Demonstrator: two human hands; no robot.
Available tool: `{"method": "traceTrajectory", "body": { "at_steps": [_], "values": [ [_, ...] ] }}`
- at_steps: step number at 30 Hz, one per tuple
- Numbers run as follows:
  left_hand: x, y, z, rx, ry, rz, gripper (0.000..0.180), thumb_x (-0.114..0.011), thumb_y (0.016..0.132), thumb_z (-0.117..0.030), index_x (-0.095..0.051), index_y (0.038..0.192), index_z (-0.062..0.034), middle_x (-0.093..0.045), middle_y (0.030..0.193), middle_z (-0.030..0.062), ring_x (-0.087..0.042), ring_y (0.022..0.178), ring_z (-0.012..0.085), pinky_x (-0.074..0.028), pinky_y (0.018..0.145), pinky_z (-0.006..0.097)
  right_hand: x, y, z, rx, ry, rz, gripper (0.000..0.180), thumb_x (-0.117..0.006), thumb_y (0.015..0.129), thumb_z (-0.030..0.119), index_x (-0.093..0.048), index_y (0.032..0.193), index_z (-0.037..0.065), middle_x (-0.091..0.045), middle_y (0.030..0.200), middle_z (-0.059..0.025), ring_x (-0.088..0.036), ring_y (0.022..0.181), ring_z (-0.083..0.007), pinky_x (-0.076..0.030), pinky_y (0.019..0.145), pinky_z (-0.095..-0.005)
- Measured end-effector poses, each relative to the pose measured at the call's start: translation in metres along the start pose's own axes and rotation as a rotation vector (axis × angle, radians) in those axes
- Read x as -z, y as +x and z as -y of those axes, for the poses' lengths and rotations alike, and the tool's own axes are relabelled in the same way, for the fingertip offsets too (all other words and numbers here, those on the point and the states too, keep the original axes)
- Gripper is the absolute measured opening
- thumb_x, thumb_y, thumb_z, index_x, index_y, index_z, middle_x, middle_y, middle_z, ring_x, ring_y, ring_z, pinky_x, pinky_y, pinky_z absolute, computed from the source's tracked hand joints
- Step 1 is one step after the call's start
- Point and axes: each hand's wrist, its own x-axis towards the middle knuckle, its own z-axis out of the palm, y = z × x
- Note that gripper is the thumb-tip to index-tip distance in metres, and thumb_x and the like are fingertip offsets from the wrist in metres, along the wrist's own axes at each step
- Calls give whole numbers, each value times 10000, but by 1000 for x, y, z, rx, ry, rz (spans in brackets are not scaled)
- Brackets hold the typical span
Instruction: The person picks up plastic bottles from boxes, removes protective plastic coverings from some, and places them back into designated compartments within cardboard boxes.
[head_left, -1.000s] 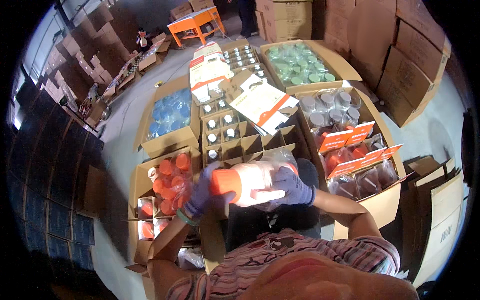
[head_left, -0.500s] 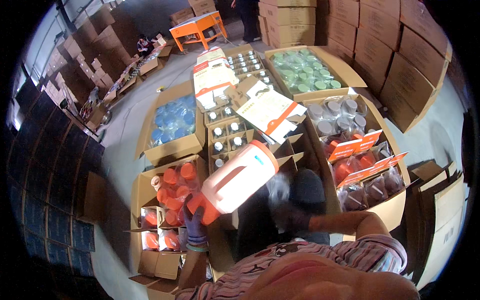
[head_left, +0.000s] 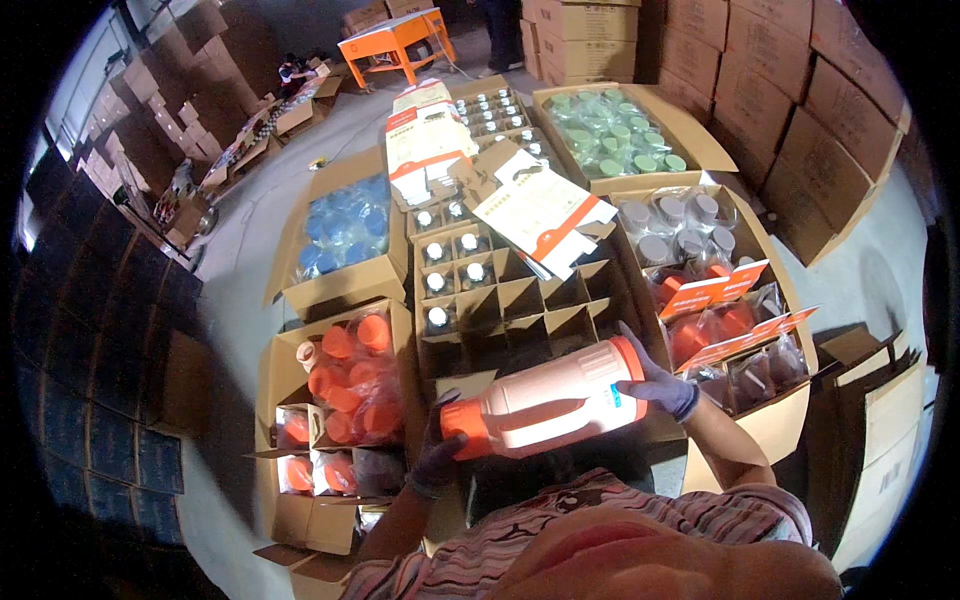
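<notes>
Across my lap lies a pale pink vacuum jug (head_left: 545, 385) with a side handle and orange-red ends, tilted up a little toward the right. The fingers of my left hand (head_left: 437, 453) are closed round its narrower orange-red end. At the wide end, near a small blue label, my right hand (head_left: 662, 388) grips the rim and side. Both hands wear thin purplish gloves. Just beyond the jug is a divided carton (head_left: 545, 322) with several bare compartments and white-capped bottles (head_left: 437, 283) in others.
Around me stand open cartons with red cups (head_left: 340, 385), blue lids (head_left: 345, 235), green lids (head_left: 610, 140) and grey lids (head_left: 672, 210). Printed card sheets (head_left: 545, 215) lie on the divided carton. Stacked boxes (head_left: 755, 100) rise at the right; an orange table (head_left: 395, 45) stands far off.
The jug has swung lower and more level, moving right. My right hand has come up from my lap and taken hold of its wide end; my left still holds the other end.
</notes>
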Motion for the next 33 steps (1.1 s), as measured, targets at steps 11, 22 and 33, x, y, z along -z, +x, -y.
{"method": "traceTrajectory", "body": {
  "at_steps": [11,22,33],
  "values": [
    [-64,35,-38,-460,1289,79,881,-714,661,-575,-476,1313,-33,-563,1243,181,-533,1165,323,-353,948,546,6,0,-39,-60,199,-245,884,-641,838,57,-63,1507,66,-518,1295,-145,-555,1123,-204,-428,981,-290],
    [-36,81,-56,-557,823,-80,395,-661,753,-151,-611,1129,-45,-651,868,177,-640,772,344,-503,721,394,-76,6,31,548,-939,-437,1065,-846,526,376,-334,1397,40,-343,1312,-257,-383,1189,-423,-321,1025,-478],
    [-24,78,-34,-213,447,409,592,-694,796,-281,-483,1296,-45,-478,1261,190,-490,1154,287,-389,967,406,-78,35,110,859,-613,394,379,-648,791,286,-600,1124,112,-535,1231,-134,-542,1065,-278,-433,858,-469]
  ]
}}
